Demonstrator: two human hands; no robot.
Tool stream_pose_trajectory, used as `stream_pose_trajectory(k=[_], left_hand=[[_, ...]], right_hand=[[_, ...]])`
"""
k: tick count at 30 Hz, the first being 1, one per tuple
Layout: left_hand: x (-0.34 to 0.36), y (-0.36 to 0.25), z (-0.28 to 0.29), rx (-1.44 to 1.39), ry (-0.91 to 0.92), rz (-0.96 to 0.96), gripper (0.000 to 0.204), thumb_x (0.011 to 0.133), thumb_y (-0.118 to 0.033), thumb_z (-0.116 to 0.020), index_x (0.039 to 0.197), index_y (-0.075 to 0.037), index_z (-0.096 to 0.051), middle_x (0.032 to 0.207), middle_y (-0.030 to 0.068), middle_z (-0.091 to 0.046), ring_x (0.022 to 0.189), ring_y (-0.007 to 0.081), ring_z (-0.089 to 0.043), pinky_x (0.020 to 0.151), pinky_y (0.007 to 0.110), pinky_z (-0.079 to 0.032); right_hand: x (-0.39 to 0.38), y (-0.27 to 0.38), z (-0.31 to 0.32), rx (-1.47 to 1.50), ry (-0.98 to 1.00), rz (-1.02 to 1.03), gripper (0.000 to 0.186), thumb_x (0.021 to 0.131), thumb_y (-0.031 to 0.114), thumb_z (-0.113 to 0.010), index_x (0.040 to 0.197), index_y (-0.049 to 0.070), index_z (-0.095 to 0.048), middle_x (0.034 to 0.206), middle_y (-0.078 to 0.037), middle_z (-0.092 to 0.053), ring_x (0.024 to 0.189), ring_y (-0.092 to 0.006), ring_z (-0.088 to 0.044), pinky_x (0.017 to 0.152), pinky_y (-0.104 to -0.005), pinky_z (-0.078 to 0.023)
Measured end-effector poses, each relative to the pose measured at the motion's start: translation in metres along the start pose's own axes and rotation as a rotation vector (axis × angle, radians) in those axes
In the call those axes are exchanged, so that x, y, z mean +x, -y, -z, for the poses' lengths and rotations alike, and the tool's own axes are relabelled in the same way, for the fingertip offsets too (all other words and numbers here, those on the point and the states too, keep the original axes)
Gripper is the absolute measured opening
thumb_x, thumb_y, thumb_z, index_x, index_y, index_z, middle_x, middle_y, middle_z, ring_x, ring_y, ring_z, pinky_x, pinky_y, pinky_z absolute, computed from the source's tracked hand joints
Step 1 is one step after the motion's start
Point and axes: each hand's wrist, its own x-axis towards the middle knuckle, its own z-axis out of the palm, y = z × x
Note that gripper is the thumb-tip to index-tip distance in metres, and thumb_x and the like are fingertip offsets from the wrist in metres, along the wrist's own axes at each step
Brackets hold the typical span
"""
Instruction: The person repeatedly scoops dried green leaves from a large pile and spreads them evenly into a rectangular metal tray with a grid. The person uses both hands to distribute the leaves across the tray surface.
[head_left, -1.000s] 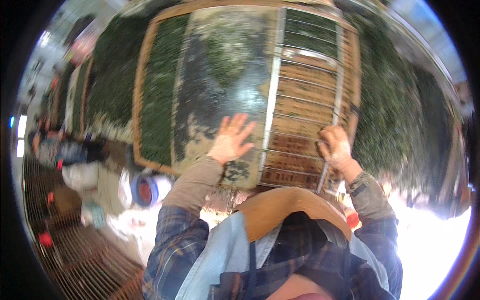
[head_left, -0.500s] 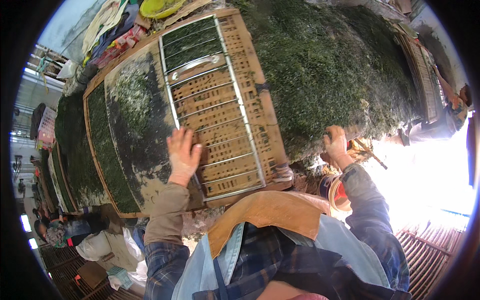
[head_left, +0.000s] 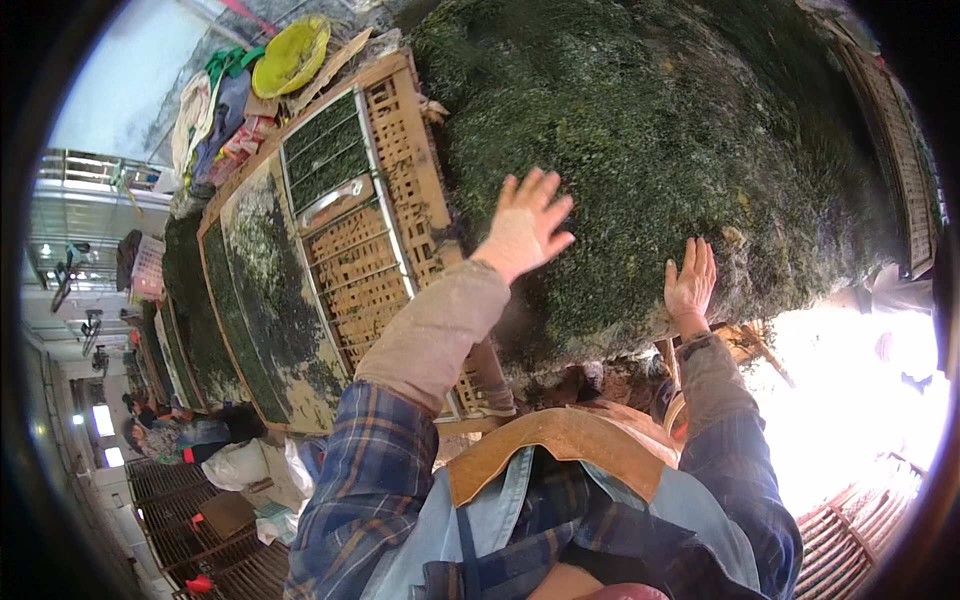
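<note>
A broad heap of fine dark-green leafy material (head_left: pixel 620 150) lies in front of me. My left hand (head_left: pixel 522 225) is over its left part, palm down, fingers spread, holding nothing; whether it touches the heap I cannot tell. At the heap's near edge, my right hand (head_left: pixel 690 285) has its fingers stretched out and also holds nothing. Left of the heap is a wooden lattice board (head_left: pixel 400 135). On it lies a metal frame with thin crossbars (head_left: pixel 372 165), green material showing through its far end. My left forearm hides part of both.
A yellow bowl-like object (head_left: pixel 290 57) and heaped cloths (head_left: pixel 228 110) are beyond the board. Beside the frame lies a dark-stained panel (head_left: pixel 265 265). Another lattice board (head_left: pixel 895 150) stands at the far right. A person (head_left: pixel 165 435) is at the far left.
My left hand has moved right and away from me, from beside the metal frame to over the heap. My right hand's fingers have straightened. The view has shifted right.
</note>
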Motion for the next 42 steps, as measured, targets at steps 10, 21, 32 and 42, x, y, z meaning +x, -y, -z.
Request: stream_pose_trajectory(k=[10, 21, 32, 42], left_hand=[[0.099, 0.053, -0.012, -0.281, 0.142, 0.501, 0.056, 0.075, -0.026, -0.077, 0.121, 0.002, -0.061, 0.113, 0.0262, -0.066, 0.109, 0.0443, -0.064, 0.098, 0.047, -0.053], [0.150, 0.131, -0.014, -0.307, 0.241, 0.660, 0.079, 0.086, -0.065, -0.069, 0.139, -0.007, -0.063, 0.141, 0.0258, -0.061, 0.131, 0.0413, -0.059, 0.107, 0.045, -0.049], [0.174, 0.120, -0.072, -0.458, 0.186, 0.568, 0.065, 0.083, -0.032, -0.077, 0.140, -0.006, -0.060, 0.135, 0.0225, -0.066, 0.125, 0.0362, -0.064, 0.107, 0.042, -0.050], [0.157, 0.084, 0.100, -0.682, -0.069, 0.418, 0.050, 0.079, -0.010, -0.078, 0.127, -0.004, -0.068, 0.117, 0.0140, -0.074, 0.105, 0.0269, -0.070, 0.101, 0.039, -0.055]], right_hand=[[0.006, 0.003, 0.016, 0.074, 0.066, -0.030, 0.068, 0.093, 0.030, -0.063, 0.150, 0.000, -0.045, 0.160, -0.020, -0.039, 0.151, -0.0390, -0.031, 0.124, -0.0528, -0.022], [0.009, 0.007, 0.020, 0.061, 0.105, -0.030, 0.069, 0.090, 0.027, -0.062, 0.150, -0.002, -0.043, 0.160, -0.023, -0.037, 0.151, -0.0401, -0.030, 0.123, -0.0538, -0.021], [0.008, 0.007, 0.019, 0.042, 0.119, -0.003, 0.071, 0.091, 0.027, -0.061, 0.152, -0.002, -0.040, 0.162, -0.023, -0.035, 0.153, -0.0415, -0.027, 0.124, -0.0552, -0.018], [0.006, 0.003, 0.014, 0.028, 0.075, 0.007, 0.070, 0.091, 0.028, -0.061, 0.152, 0.000, -0.042, 0.162, -0.022, -0.036, 0.152, -0.0393, -0.029, 0.124, -0.0537, -0.020]])
